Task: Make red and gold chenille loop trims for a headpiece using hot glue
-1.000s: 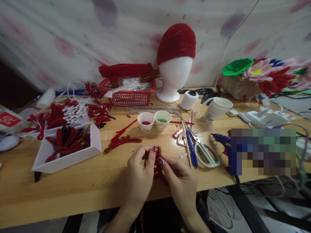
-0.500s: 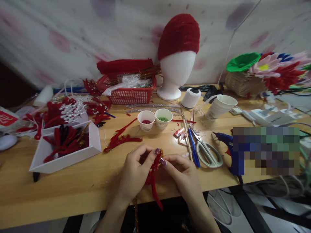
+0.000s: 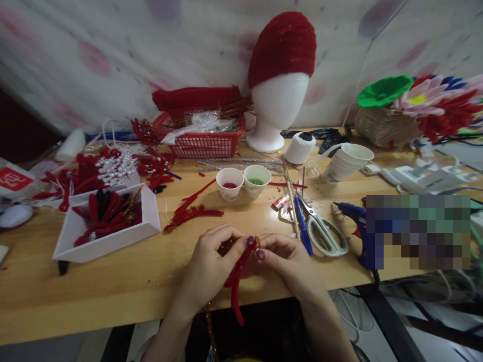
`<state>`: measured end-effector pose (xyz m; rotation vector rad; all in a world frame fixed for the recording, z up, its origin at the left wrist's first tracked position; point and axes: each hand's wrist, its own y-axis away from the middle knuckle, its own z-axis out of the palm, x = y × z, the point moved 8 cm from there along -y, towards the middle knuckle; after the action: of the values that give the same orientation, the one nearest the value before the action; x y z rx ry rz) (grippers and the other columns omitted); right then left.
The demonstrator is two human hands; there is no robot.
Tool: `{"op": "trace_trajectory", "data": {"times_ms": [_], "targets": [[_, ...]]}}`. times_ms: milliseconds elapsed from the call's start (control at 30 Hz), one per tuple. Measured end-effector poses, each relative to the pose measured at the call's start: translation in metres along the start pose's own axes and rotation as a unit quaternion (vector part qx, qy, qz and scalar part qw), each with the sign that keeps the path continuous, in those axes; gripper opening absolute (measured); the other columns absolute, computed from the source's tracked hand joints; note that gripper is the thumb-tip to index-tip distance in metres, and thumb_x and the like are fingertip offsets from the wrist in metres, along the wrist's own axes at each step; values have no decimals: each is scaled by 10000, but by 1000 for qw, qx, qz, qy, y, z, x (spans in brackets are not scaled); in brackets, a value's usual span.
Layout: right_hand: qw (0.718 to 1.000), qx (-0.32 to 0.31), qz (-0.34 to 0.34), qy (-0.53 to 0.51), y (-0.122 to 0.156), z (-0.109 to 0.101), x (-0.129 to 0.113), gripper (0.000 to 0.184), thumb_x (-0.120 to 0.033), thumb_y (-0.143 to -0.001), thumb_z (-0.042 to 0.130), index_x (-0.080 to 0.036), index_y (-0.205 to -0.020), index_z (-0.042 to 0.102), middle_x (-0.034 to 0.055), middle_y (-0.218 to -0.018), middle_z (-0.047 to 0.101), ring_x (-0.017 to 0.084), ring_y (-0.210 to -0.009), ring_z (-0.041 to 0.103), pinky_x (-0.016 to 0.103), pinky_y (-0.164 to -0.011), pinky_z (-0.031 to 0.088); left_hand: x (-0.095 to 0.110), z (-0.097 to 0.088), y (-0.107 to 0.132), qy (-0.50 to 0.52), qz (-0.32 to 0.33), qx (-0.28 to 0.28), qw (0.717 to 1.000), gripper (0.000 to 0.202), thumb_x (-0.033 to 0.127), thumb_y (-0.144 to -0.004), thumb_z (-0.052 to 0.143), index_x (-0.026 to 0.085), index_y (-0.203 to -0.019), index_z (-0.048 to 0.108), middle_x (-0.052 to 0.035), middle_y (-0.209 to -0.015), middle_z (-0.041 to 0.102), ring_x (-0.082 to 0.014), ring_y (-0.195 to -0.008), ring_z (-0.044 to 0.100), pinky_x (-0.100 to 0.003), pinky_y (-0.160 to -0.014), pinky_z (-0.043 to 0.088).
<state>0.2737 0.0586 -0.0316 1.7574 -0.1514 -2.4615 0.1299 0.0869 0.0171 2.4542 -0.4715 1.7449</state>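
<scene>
Dropped lower than before, the red chenille stem (image 3: 234,296) hangs beneath both fingertips, left hand (image 3: 211,266) and right hand (image 3: 289,259) pinching its top

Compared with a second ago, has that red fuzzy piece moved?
Yes. Against the cup of red beads, the red fuzzy piece, pinched between left hand and right hand, has drawn back toward the person; its tail now hangs past the table edge.

Red chenille piece (image 3: 234,294) half-hidden between fingers (image 3: 223,236)
</scene>
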Motion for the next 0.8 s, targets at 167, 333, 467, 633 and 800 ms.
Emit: {"op": "trace_trajectory", "data": {"times_ms": [167, 333, 467, 633, 800], "targets": [[1000, -23, -17, -9, -3, 8, 1, 121, -311, -738, 856, -230, -703, 774, 6, -782, 775, 123, -739, 698, 223, -721, 565, -1, 3, 2, 17, -10, 3, 1000, 275, 362, -948, 567, 208, -754, 686, 9, -689, 672, -141, -656, 591, -243, -620, 437], [998, -4, -11, -58, -5, 10, 10, 119, -316, -715, 875, -244, -688, 785, -2, -761, 767, 122, -741, 695, 218, -725, 557, -8, 5, 3, 20, -22, 23, 999, 286, 377, -959, 555, 204, -744, 629, 18, -685, 631, -130, -650, 567, -238, -616, 426], [999, -2, -12, -51, -8, 15, 6, 134, -299, -661, 909, -246, -656, 786, -1, -760, 768, 126, -736, 698, 224, -726, 561, -4, 2, 1, -7, -10, 31, 999, 352, 372, -965, 550, 202, -657, 550, 35, -616, 566, -120, -614, 510, -241, -601, 380], [1000, -4, -5, -7, -11, 17, -2, 128, -300, -630, 918, -261, -641, 796, -1, -787, 779, 128, -751, 714, 219, -725, 574, 2, -2, -2, -29, -8, 20, 999, 368, 330, -963, 557, 196, -621, 529, 45, -584, 528, -109, -596, 496, -237, -598, 369], [997, 10, -31, 72, -12, 15, -13, 85, -358, -725, 848, -277, -744, 827, 39, -804, 799, 186, -807, 745, 292, -748, 604, 0, -8, -6, -38, -8, 41, 998, 276, 263, -942, 577, 195, -676, 604, 36, -639, 598, -106, -602, 540, -221, -584, 405]]}}
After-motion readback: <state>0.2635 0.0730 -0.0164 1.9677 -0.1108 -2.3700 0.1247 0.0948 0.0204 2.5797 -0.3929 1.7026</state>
